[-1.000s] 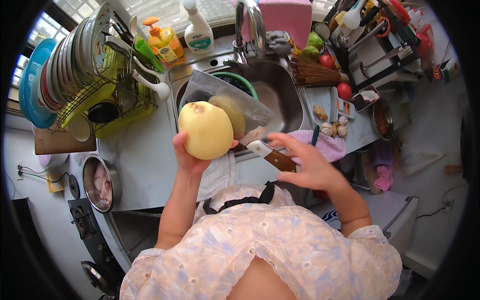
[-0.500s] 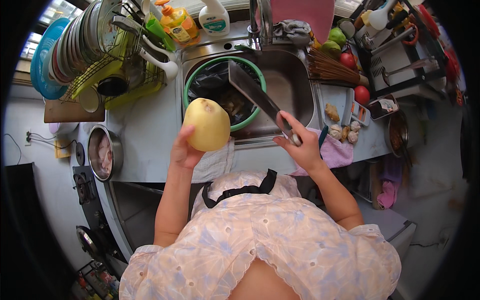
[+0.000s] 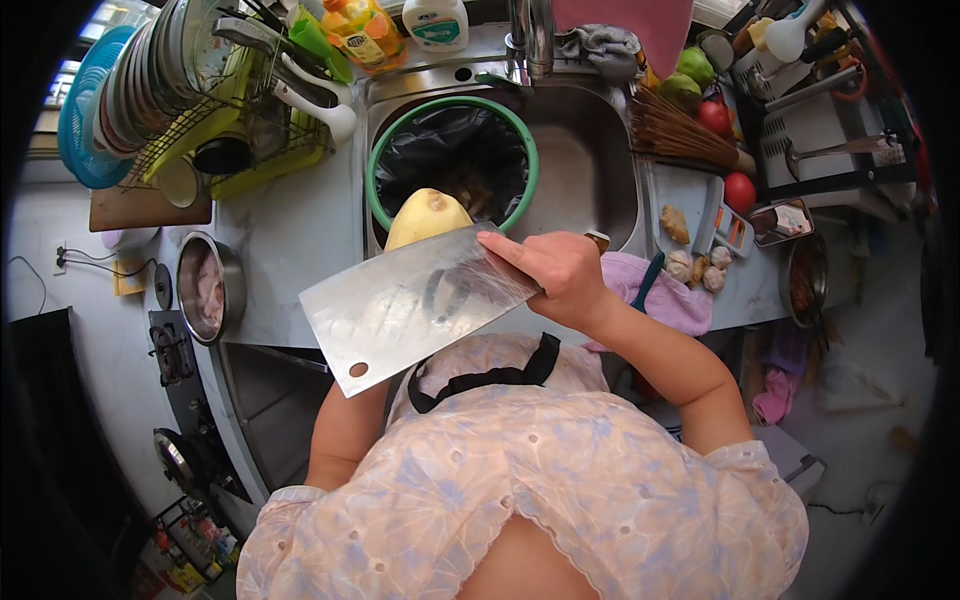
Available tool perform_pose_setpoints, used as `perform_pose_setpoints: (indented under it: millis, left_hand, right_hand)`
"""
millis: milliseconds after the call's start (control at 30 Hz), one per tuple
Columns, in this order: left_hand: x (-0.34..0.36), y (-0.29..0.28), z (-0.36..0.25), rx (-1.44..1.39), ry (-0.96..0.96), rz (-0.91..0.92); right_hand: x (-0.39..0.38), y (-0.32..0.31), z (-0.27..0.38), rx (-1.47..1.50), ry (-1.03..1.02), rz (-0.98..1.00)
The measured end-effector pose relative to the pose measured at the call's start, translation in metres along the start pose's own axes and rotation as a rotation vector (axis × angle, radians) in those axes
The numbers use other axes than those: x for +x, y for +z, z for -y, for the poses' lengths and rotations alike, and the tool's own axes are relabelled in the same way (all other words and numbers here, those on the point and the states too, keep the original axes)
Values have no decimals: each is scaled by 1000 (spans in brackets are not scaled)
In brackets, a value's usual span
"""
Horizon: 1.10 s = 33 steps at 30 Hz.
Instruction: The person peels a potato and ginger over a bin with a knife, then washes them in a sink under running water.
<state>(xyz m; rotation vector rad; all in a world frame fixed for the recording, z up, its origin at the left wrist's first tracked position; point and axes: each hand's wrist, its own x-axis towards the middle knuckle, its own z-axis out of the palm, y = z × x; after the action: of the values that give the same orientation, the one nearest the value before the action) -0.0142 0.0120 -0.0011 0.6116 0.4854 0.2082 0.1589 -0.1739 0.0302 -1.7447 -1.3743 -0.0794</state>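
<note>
In my right hand [image 3: 565, 275] I grip a cleaver [image 3: 405, 310], index finger stretched along its blade. The broad metal blade lies slanted across the front of a peeled, pale yellow vegetable that looks like a large potato [image 3: 428, 213]. Only the upper part of that potato shows above the blade. My left forearm [image 3: 345, 430] runs up under the blade; the hand itself is hidden behind it, while the potato stays held up at its end. Just beyond is a green-rimmed bin [image 3: 533, 175] lined with a black bag, with scraps inside, standing in the sink [image 3: 590, 150].
Left of me stand a metal bowl [image 3: 238, 290] of raw meat and a rack of plates [image 3: 165, 85]. To the right lie a pink cloth [image 3: 680, 300], ginger [image 3: 674, 222], garlic [image 3: 680, 265] and tomatoes [image 3: 739, 192]. The faucet [image 3: 528, 45] rises behind the sink.
The cleaver has swung from pointing away over the bin to lying leftward across the potato, its flat side showing. My right hand has turned and moved slightly left; the blade now covers my left hand.
</note>
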Motion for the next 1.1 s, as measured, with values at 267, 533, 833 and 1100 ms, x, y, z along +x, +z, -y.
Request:
perform_pose_setpoints:
  millis: [267, 533, 833, 1100]
  left_hand:
    - [20, -16, 8, -19, 26, -15]
    - [3, 41, -30, 326, 5, 40]
    - [7, 39, -34, 118, -73, 81]
    - [10, -9, -12, 46, 4, 84]
  right_hand:
    - [-3, 12, -16, -37, 44, 3]
    - [-15, 20, -70, -151, 298, 46]
    - [-5, 16, -46, 81, 516, 7]
    - [12, -8, 3, 14, 29, 66]
